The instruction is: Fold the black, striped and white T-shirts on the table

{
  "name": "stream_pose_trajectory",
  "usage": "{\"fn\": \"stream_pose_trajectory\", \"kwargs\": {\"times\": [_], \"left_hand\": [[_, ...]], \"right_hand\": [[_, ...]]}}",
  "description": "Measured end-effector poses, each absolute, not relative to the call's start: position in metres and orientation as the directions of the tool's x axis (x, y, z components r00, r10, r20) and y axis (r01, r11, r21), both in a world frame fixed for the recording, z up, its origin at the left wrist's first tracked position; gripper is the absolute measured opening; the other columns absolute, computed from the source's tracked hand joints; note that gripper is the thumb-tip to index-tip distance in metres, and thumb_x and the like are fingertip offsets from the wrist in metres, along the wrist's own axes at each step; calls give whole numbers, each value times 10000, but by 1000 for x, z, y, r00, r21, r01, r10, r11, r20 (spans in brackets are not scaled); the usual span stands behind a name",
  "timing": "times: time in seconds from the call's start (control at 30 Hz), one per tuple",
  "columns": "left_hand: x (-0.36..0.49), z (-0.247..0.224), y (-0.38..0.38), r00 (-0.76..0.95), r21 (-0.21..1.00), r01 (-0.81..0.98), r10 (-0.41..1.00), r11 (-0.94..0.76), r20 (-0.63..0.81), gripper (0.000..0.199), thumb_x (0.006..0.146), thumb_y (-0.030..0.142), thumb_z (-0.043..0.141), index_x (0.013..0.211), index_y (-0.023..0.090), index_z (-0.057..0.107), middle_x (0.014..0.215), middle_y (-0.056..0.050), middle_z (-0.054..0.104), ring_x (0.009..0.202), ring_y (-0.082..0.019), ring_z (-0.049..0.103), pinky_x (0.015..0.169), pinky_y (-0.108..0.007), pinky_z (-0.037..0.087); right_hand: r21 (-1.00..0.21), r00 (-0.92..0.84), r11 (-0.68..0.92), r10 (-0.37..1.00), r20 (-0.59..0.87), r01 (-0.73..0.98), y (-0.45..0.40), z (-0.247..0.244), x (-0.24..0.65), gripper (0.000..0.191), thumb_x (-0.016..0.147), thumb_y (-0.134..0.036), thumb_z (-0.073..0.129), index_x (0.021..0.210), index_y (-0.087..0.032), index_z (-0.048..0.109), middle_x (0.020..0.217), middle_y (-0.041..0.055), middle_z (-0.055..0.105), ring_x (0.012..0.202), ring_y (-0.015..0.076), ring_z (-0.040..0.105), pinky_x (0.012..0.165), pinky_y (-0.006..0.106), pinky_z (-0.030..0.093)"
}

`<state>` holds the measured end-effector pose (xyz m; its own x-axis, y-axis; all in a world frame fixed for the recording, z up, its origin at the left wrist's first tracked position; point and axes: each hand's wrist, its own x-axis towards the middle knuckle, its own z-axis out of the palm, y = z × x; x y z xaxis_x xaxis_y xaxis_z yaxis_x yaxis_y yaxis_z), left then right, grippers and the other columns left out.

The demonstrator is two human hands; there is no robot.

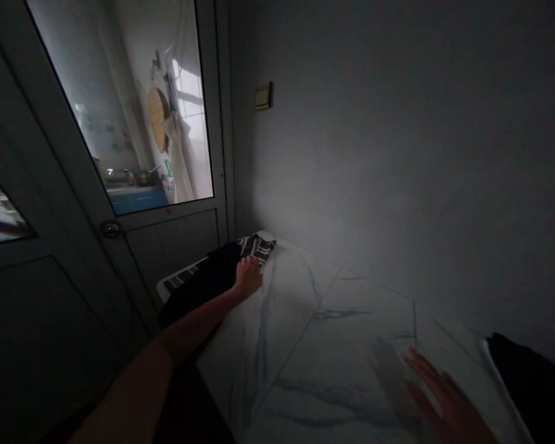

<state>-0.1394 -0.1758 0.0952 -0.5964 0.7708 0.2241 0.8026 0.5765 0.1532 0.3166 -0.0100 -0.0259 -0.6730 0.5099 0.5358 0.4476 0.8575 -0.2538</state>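
Note:
At the far left end of the marble-patterned table (333, 345), my left hand (248, 277) is closed, with its fingers curled at the edge of a brown, white-striped cloth (258, 246). A black cloth (203, 280) lies beside that hand and hangs over the table's left side. My fingertips are partly hidden against the striped cloth. My right hand (444, 398) is at the lower right, over the tabletop, with its fingers stretched out and nothing in them. Its shadow falls on the surface to its left.
The table's back edge runs along a grey wall bearing a light switch (263, 97). A glazed door with a round knob (110, 229) stands at the left; a kitchen shows through its glass. Something black (530, 382) lies past the table's right edge.

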Motion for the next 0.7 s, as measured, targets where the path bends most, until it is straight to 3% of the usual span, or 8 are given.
{"fn": "stream_pose_trajectory", "kwargs": {"times": [0.13,0.27,0.43,0.53,0.63,0.7], "left_hand": [[-196,80,-224,-784,93,612,586,786,203,445,860,364,621,1185,71,540,1203,-250,572,1165,-373,531,941,-422,405],[-219,70,-243,-775,146,632,623,761,109,167,910,185,483,1032,116,574,1092,-199,652,1100,-326,601,901,-380,408],[-223,75,-240,-688,261,712,721,652,79,150,956,160,383,933,194,527,987,-81,681,939,-201,638,820,-282,436],[-202,84,-228,-630,428,725,771,539,95,148,968,200,375,875,213,490,911,-20,658,860,-152,610,767,-232,450],[-157,96,-217,-546,710,635,828,305,132,135,939,231,429,814,208,475,820,2,610,800,-145,562,740,-234,452],[-118,106,-214,-446,818,554,884,153,137,135,926,257,454,804,206,479,802,10,585,796,-143,539,759,-243,454]], "right_hand": [[-216,-815,907,421,398,362,-60,-34,224,513,973,-471,368,1448,-328,498,1499,49,476,1345,292,493,1118,568,406],[-176,-874,924,378,306,338,-88,-33,178,540,984,-483,395,1472,-264,471,1521,87,431,1391,284,433,1120,564,392],[-210,-873,913,398,281,349,-93,-34,176,554,987,-464,425,1517,-309,380,1551,70,387,1421,262,385,1149,548,350],[-234,-861,901,422,285,365,-95,-31,177,549,989,-455,430,1518,-318,379,1554,69,387,1427,256,375,1160,541,334],[-258,-853,891,440,281,374,-96,-27,176,533,992,-446,421,1506,-304,406,1552,76,397,1432,252,366,1165,542,318],[-289,-849,882,449,279,371,-97,-25,174,525,986,-444,428,1489,-295,437,1540,85,419,1427,257,376,1162,555,311]]}}
